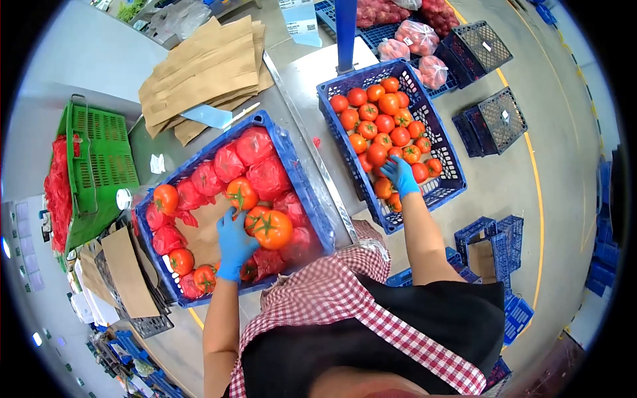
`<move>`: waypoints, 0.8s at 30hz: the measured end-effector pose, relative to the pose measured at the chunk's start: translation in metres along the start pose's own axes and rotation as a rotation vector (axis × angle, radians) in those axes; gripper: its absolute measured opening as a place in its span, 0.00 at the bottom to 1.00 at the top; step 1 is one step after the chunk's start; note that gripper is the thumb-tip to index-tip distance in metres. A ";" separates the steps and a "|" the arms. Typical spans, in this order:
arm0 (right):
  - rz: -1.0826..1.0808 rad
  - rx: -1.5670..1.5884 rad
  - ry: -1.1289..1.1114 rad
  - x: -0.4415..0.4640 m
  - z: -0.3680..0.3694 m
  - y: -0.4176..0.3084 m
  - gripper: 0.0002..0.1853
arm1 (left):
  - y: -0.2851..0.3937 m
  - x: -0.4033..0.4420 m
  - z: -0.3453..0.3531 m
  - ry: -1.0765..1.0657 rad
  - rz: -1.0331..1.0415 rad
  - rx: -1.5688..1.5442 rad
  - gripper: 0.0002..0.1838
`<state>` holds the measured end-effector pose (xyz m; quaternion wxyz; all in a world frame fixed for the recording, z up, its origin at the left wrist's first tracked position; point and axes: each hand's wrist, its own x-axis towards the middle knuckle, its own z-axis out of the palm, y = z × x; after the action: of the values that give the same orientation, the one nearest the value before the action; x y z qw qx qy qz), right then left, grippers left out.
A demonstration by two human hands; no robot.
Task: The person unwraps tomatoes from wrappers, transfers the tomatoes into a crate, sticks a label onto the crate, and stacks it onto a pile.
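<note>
Checked apron (318, 292) at six o'clock; at eight, the left hand (235, 247), half-curled beside a large tomato (274, 231) over a blue crate (289, 156); past two, the right hand (401, 176), fingers spread on tomatoes (400, 136) in a second crate (443, 149). Whether either grips, I cannot tell. Brown paper (199, 79), past ten.

A produce-packing area, by its look: loose tomatoes (383, 124) under the right hand (400, 175), red-wrapped produce (269, 178) around the left hand (237, 245), and (out beyond the right hand) black crates (505, 118) beside a yellow floor line (541, 199).
</note>
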<state>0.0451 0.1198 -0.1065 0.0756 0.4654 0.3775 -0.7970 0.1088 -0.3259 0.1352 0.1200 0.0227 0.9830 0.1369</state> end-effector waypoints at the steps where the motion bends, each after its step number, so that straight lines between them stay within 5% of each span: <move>1: -0.062 -0.060 -0.031 -0.007 -0.006 0.005 0.24 | 0.000 -0.001 0.001 0.015 0.005 0.005 0.34; 8: -0.637 -0.521 -0.377 -0.204 0.127 -0.018 0.17 | -0.024 -0.007 -0.004 0.005 -0.009 -0.285 0.37; 10: -0.967 -0.829 -0.689 -0.256 0.165 -0.016 0.21 | -0.026 -0.012 -0.018 0.007 -0.030 -0.503 0.37; 12: -1.210 -1.049 -1.226 -0.318 0.212 -0.024 0.26 | -0.038 -0.019 -0.022 -0.045 -0.084 -0.750 0.41; 14: -1.397 -1.624 -1.321 -0.315 0.222 0.013 0.31 | -0.051 -0.025 -0.028 -0.147 -0.173 -1.048 0.43; 17: -1.172 -1.843 -1.303 -0.306 0.239 0.042 0.32 | -0.096 -0.031 -0.013 -0.271 -0.220 -1.401 0.43; 20: -0.823 -1.308 -1.340 -0.280 0.239 0.045 0.34 | -0.100 -0.041 -0.015 -0.220 -0.115 -1.756 0.42; 21: -0.319 -0.977 -1.298 -0.287 0.241 0.039 0.34 | -0.096 -0.044 -0.014 -0.182 -0.074 -1.851 0.44; 23: 0.136 -0.397 -1.262 -0.290 0.237 0.031 0.32 | -0.064 -0.043 -0.030 -0.121 -0.074 -1.871 0.47; 24: 0.423 -0.066 -1.234 -0.295 0.232 0.022 0.33 | -0.056 -0.039 -0.038 -0.119 -0.069 -1.738 0.41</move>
<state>0.0607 -0.1201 0.1828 0.4478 -0.0159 0.1892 -0.8737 0.1366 -0.3932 0.1641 0.1500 -0.0997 0.5224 0.8335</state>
